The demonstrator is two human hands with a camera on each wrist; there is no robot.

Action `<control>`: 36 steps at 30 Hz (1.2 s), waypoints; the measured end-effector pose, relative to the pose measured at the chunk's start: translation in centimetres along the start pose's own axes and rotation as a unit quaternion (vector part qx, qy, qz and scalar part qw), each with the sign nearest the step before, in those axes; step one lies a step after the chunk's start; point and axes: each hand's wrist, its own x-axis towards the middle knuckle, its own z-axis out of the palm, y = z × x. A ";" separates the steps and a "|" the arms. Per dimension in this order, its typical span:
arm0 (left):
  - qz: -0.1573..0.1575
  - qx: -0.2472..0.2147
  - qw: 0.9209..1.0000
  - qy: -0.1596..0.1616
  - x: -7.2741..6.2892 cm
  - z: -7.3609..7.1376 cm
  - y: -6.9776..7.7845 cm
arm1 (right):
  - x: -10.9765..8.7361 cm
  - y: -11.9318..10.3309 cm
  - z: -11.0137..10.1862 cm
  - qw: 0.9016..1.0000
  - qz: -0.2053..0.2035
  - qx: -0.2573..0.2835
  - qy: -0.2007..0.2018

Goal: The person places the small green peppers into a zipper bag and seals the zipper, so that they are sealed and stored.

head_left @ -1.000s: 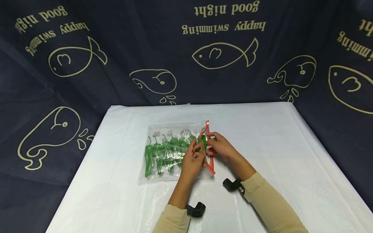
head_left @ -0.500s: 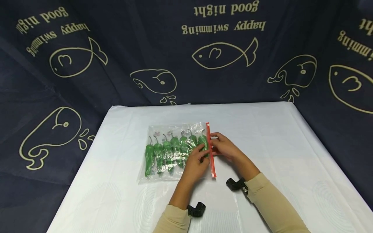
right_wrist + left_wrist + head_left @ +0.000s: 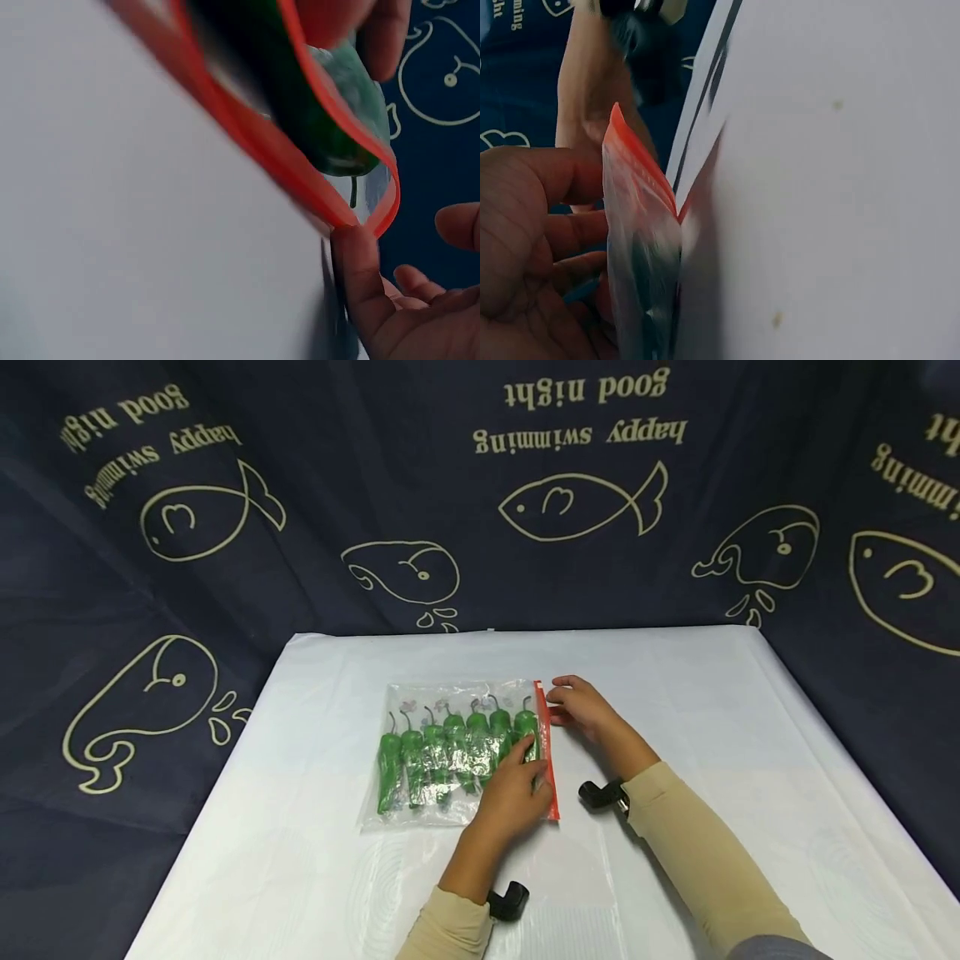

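A clear zip bag (image 3: 461, 689) with a red zip strip (image 3: 546, 743) lies on the table. Several green chili peppers (image 3: 390, 772) are lined up inside, stems toward the far side. My left hand (image 3: 513, 797) rests on the bag's right end, over the last pepper, with fingers spread. In the left wrist view, its fingers (image 3: 577, 180) touch the film. My right hand (image 3: 588, 710) is at the far end of the red strip; one fingertip touches the corner in the right wrist view. There the red mouth (image 3: 262, 142) gapes around a pepper (image 3: 300, 97).
A white cloth (image 3: 675, 693) covers the table. Behind it hangs a dark blue curtain (image 3: 420, 427) with fish and whale outlines. Black wrist devices (image 3: 510, 902) sit on both wrists.
My right hand has moved from the middle of the red strip to its far end. My left hand has slid slightly right and nearer me. From above, the bag's mouth looks flatter.
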 end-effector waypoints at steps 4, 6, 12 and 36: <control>-0.004 -0.020 1.000 -0.018 -0.1 0.0 -0.5 | 1.5 -0.8 0.2 0.998 0.037 0.047 0.004; -0.006 -0.030 0.999 -0.028 -0.1 0.0 -0.8 | 1.9 -1.1 0.2 0.996 0.056 0.063 0.001; -0.002 -0.044 0.997 -0.063 -0.2 -0.5 -0.8 | 2.6 -1.1 0.1 0.997 0.069 0.039 -0.002; 0.065 0.099 0.953 -0.279 10.8 -10.2 -0.5 | 3.4 -0.4 0.6 0.999 -0.019 -0.037 0.023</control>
